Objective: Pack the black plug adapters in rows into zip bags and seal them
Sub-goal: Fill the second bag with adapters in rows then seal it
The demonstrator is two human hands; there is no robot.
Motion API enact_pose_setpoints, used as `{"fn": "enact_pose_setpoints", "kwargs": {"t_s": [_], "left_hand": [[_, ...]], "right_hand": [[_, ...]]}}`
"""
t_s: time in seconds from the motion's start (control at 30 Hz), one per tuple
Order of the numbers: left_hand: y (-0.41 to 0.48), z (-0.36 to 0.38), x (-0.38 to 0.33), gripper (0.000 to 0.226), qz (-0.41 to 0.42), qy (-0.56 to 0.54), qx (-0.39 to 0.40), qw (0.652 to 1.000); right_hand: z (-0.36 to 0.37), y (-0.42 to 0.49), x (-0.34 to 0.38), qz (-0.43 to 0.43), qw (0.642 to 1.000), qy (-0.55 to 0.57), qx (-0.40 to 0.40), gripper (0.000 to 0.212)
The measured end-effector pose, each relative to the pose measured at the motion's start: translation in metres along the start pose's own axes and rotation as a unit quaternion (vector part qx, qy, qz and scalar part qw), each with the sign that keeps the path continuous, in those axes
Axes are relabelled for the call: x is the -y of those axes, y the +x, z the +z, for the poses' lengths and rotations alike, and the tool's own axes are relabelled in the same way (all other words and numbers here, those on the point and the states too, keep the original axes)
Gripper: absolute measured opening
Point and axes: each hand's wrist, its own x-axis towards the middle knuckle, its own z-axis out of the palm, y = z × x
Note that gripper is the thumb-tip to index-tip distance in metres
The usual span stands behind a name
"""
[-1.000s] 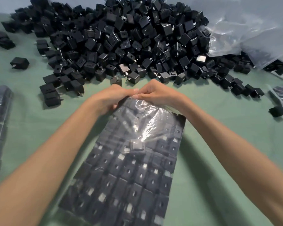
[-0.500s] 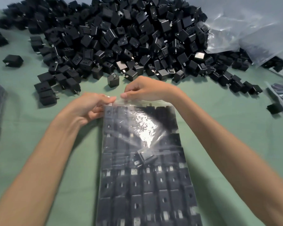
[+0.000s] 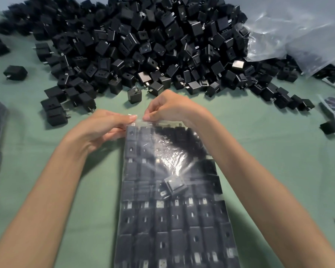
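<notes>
We are at the sealing step. The filled zip bag [image 3: 174, 219] lies flat on the green worktop [image 3: 269, 151], its mouth toward the heap of loose plug adapters [image 3: 143, 45]. Our left hand [image 3: 106, 126] and right hand [image 3: 170, 109] meet near the mouth's left end, the thumb and fingers [image 3: 153, 115] of each pinching the bag's top edge. The next move, we judge, calls for running that pinch along the edge to the right corner (one stray adapter [image 3: 175, 185] lies askew over the rows and may need flattening first).

Green table surface [image 3: 259, 132], faintly creased, filled the view; crumpled clear plastic sheeting [image 3: 298, 35] lay heaped at its far right, near a pale wall [image 3: 0, 2].
</notes>
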Motion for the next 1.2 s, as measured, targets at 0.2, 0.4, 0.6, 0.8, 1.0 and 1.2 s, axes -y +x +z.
{"fn": "enact_pose_setpoints", "kwargs": {"t_s": [0.2,0.4,0.6,0.8,1.0,1.2], "left_hand": [[0.002,-0.001,0.001,0.010,0.015,-0.011,0.010,1.000],[0.004,-0.010,0.001,0.008,-0.002,-0.021,0.020,1.000],[0.006,-0.014,0.003,0.010,-0.009,-0.019,0.032,0.999],[0.006,-0.018,0.002,0.007,0.001,-0.003,0.003,1.000],[0.005,-0.019,0.003,0.032,0.025,0.017,-0.007,1.000],[0.003,-0.023,0.004,0.032,0.024,0.037,0.008,0.999]], "right_hand": [[0.003,0.002,0.004,0.009,0.998,-0.059,0.023,0.019],[0.006,0.003,0.015,0.021,0.997,-0.044,0.062,0.010],[0.010,0.009,0.020,0.040,0.995,-0.076,0.053,0.005],[0.015,0.011,0.018,-0.010,0.992,-0.107,0.072,0.006],[0.013,0.002,0.015,-0.094,0.990,-0.088,0.050,0.012],[0.017,0.001,0.014,-0.100,0.990,-0.098,0.025,0.012]]}}
